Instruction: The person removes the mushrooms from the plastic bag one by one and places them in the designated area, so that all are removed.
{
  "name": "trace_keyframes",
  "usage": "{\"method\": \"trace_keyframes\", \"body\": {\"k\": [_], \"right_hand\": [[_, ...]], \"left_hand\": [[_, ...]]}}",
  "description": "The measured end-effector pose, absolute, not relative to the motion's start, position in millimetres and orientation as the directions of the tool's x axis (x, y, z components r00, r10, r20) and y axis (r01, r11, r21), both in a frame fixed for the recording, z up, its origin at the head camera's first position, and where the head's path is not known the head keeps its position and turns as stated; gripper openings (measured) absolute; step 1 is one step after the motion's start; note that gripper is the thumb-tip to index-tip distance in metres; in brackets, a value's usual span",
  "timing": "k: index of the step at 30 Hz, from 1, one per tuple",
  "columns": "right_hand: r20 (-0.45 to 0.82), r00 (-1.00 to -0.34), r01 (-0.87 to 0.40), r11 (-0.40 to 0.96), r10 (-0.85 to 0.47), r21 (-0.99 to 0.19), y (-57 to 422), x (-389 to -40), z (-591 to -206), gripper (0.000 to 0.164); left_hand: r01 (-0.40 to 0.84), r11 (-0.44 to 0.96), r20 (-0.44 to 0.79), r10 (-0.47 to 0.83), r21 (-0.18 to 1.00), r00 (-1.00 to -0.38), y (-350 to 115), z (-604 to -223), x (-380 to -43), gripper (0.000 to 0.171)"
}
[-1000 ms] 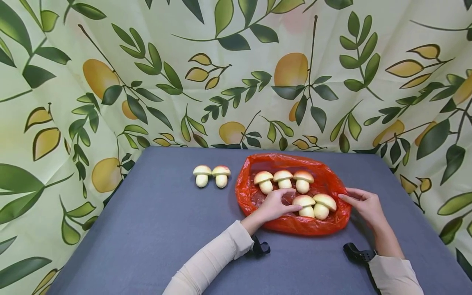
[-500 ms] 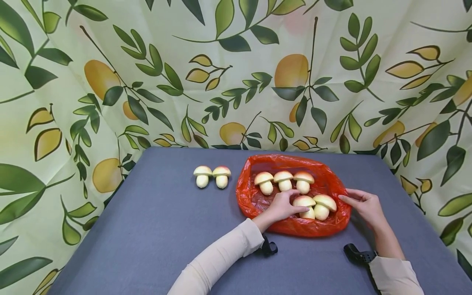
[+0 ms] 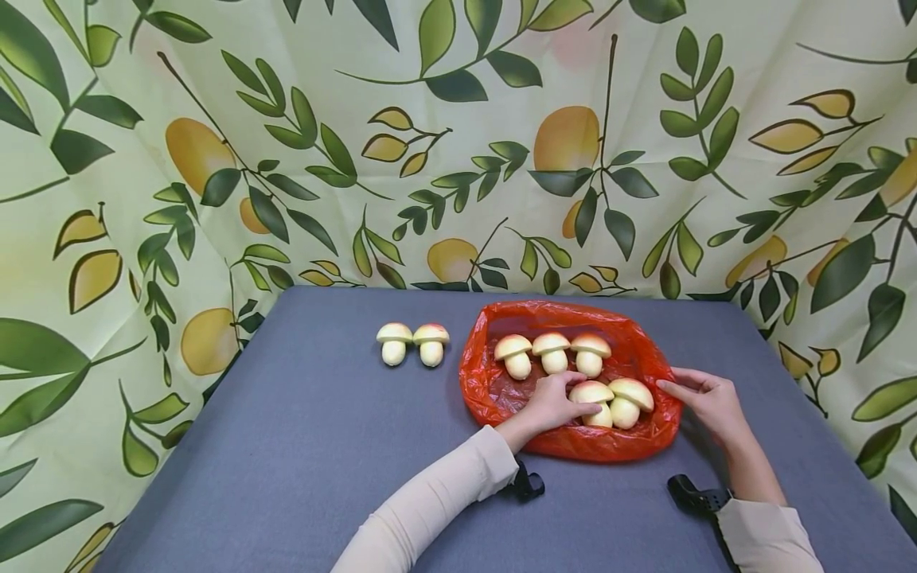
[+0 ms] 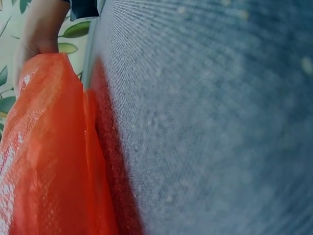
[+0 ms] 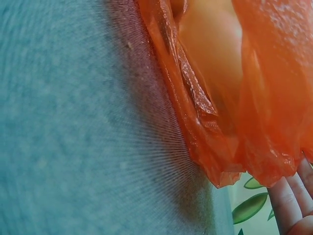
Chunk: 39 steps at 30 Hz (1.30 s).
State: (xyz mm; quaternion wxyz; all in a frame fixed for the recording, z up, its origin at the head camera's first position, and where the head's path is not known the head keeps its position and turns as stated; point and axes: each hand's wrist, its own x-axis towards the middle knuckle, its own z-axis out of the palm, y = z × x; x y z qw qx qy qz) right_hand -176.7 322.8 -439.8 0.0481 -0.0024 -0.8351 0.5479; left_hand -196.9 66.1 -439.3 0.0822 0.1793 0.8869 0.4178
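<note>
My left hand [image 3: 555, 404] reaches over the near rim of a red plastic bag [image 3: 559, 448], which lies wide open on the table. Its thumb and fingers pinch a toy mushroom [image 3: 598, 415] with a pale stem and red-tinged cap. Right beside that one leans a second mushroom [image 3: 626, 410]. Three more stand in a row at the bag's back, the middle mushroom [image 3: 552, 350] among them. At the bag's right end my right hand [image 3: 711, 398] pinches the rim between thumb and fingers. The left wrist view shows mostly the bag's outer side [image 4: 54, 147], hiding the left fingers.
Two more mushrooms, a left one [image 3: 392, 344] and a right one [image 3: 431, 344], lie side by side on the grey-blue table [image 3: 301, 446], left of the bag. A leaf-patterned cloth [image 3: 458, 159] hangs behind the table's back edge.
My left hand has shifted right inside the bag, its thumb and fingers closing round the front left mushroom. The right hand stays at the rim.
</note>
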Motion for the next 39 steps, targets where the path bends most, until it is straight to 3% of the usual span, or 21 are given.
{"method": "trace_keyframes", "body": {"k": [31, 39], "right_hand": [[0.073, -0.995, -0.037, 0.422, 0.069, -0.906, 323.4, -176.5, -441.1, 0.022], [0.050, -0.997, -0.017, 0.431, 0.066, -0.902, 325.3, -177.3, -439.1, 0.015]], "left_hand": [[0.231, 0.509, 0.036, 0.363, 0.829, -0.931, 54.7, -424.4, -200.0, 0.048], [0.200, 0.447, 0.022, 0.371, 0.872, -0.928, 50.7, -416.3, -201.7, 0.049]]}}
